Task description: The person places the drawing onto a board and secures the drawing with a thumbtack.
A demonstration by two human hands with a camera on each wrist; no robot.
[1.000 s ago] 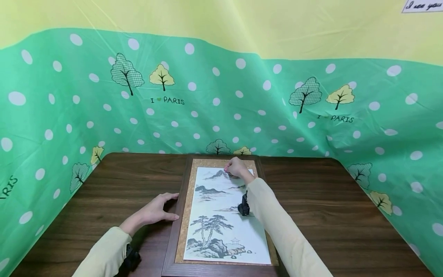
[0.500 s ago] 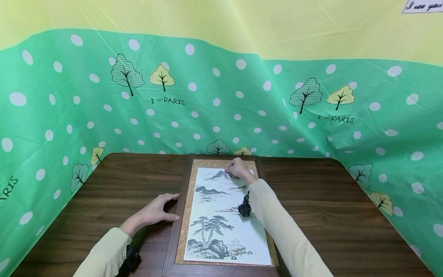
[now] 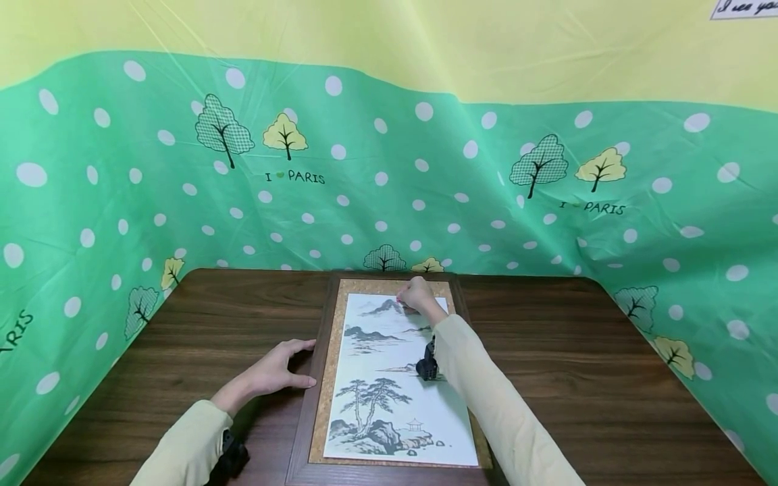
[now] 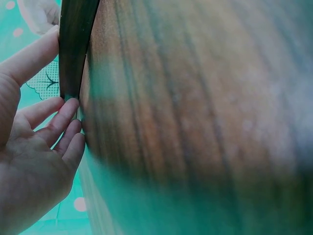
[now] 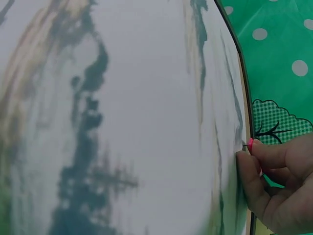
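Note:
A sheet of paper (image 3: 377,378) printed with ink-style mountains and pines lies on a cork board (image 3: 333,378) with a dark wooden frame (image 3: 310,405). At the far end of the sheet my right hand (image 3: 421,297) pinches a pink push pin (image 5: 250,144) between thumb and finger. In the right wrist view a short length of its needle shows against the paper; how deep the point sits cannot be seen. My left hand (image 3: 273,368) rests its fingertips and thumb against the frame's left edge, fingers (image 4: 63,120) extended and loosely spread.
The board lies on a brown wooden table (image 3: 547,351), its far end close to a green and yellow printed cloth (image 3: 340,169) hanging behind. More cloth hangs along both sides. A black wrist camera (image 3: 427,364) is above the paper.
Both hands keep nearly the same places, and the right hand still pinches the push pin at the paper's far end. Only a slight shift of the head view shows.

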